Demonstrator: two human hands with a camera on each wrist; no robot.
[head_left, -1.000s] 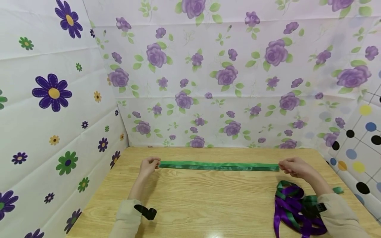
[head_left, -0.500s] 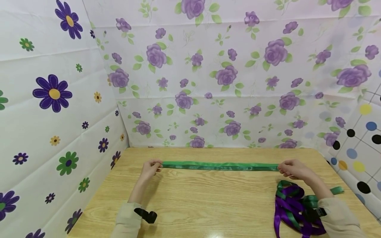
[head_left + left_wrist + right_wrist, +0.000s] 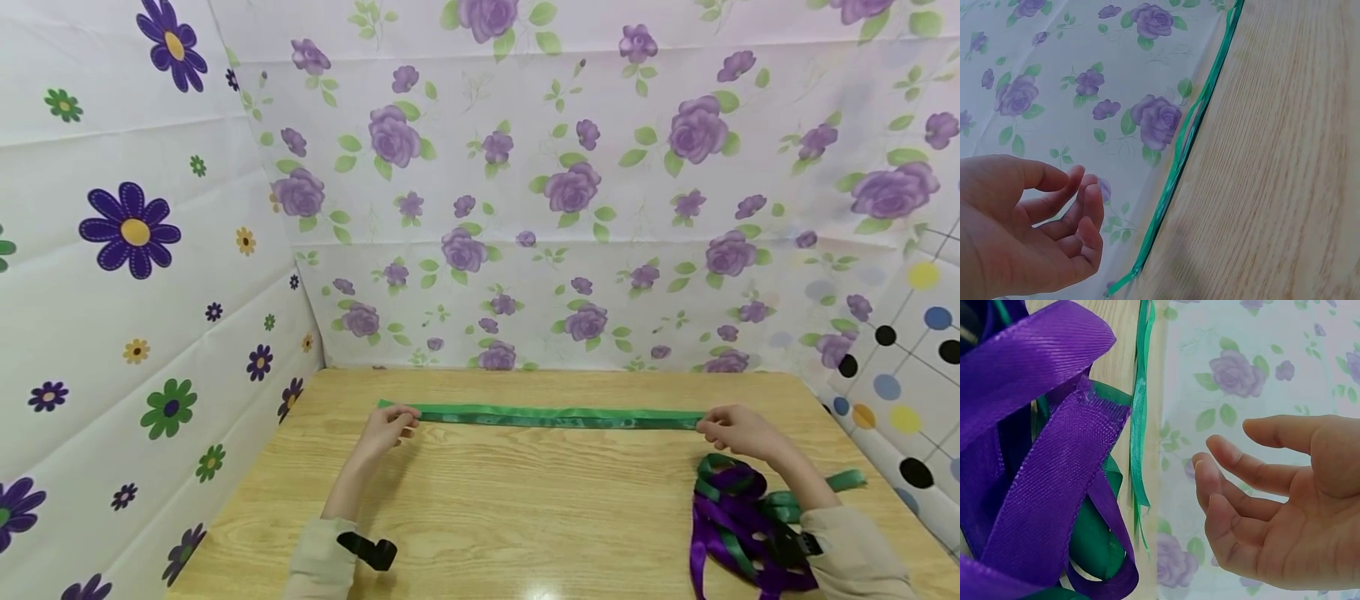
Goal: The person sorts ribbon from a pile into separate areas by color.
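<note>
A green ribbon (image 3: 555, 417) lies stretched across the back of the wooden table, doubled lengthwise into two strands. Near its left end is my left hand (image 3: 386, 429), with a bit of ribbon showing past it. Loosely bent fingers of that hand (image 3: 1029, 231) hold nothing in the left wrist view, apart from the ribbon (image 3: 1191, 137). By the right end is my right hand (image 3: 738, 429), covering that end in the head view. The right wrist view shows this hand (image 3: 1279, 512) relaxed, holding nothing, with a gap to the ribbon (image 3: 1140, 425).
A tangled heap of purple and green ribbons (image 3: 723, 508) lies at the table's right, partly under my right forearm. Floral cloth (image 3: 525, 208) hangs behind the table (image 3: 525, 508). Another flowered cloth (image 3: 172, 333) hangs at the left, and a dotted one (image 3: 900, 358) at the right.
My left hand has moved right, uncovering the ribbon's left tip. My right hand has shifted slightly left over the right end. The ribbon stays nearly in place.
</note>
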